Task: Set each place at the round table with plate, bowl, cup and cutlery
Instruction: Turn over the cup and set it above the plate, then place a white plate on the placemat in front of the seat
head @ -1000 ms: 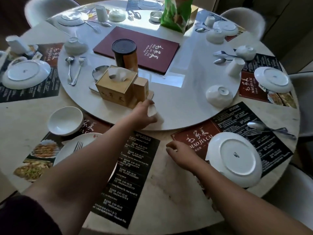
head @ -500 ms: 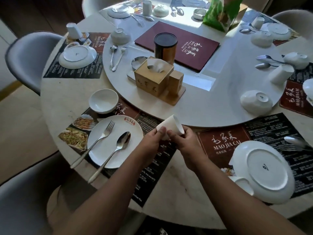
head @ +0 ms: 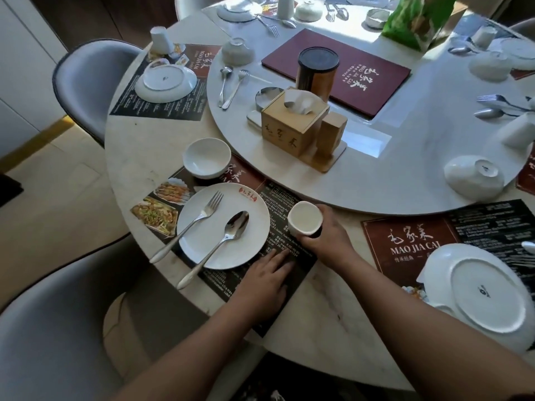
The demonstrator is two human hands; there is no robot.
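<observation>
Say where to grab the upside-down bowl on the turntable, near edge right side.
Upside-down bowl: come from above and span the domed wall with the hand. Its rim lies flat on the turntable, so no edge to hook; the small foot ring on top is a poorer pinch.

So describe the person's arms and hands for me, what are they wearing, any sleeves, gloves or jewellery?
Both forearms are bare from the bottom edge of the frame up to the wrists; no sleeve shows. The left hand and the right hand are bare too: no gloves, and no watch, bracelet or ring that I can make out. Whatever is worn higher up the arms lies outside the picture.
</observation>
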